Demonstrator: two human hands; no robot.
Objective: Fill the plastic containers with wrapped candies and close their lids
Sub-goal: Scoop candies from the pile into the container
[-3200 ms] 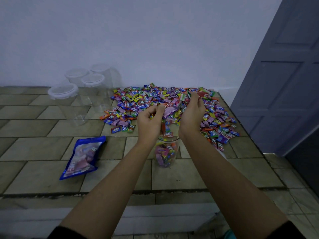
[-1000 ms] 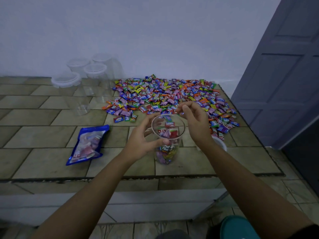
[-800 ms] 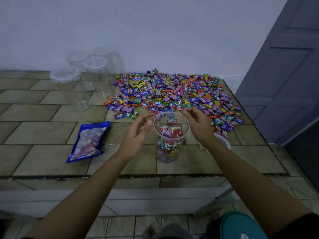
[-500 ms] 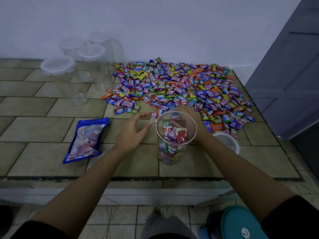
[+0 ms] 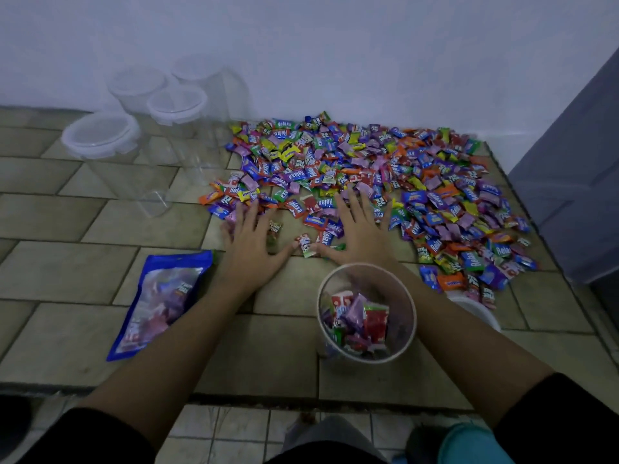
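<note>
While left hand [image 5: 249, 244], right hand [image 5: 360, 229] lie flat, fingers spread, on candies [image 5: 368, 155], tiled ledge [image 5: 67, 249] meets wall [image 5: 335, 45]; probably door [image 5: 576, 162] beside.

Black top: left sleeve [image 5: 110, 440], right sleeve [image 5: 562, 413] end near elbows. Bare left hand [image 5: 251, 249], right hand [image 5: 361, 236]. Grey trouser leg [image 5: 328, 437].

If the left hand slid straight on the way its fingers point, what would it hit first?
The near edge of the candy pile. The left hand lies flat with fingers pointing at it, tips seemingly touching the first wrappers.
</note>
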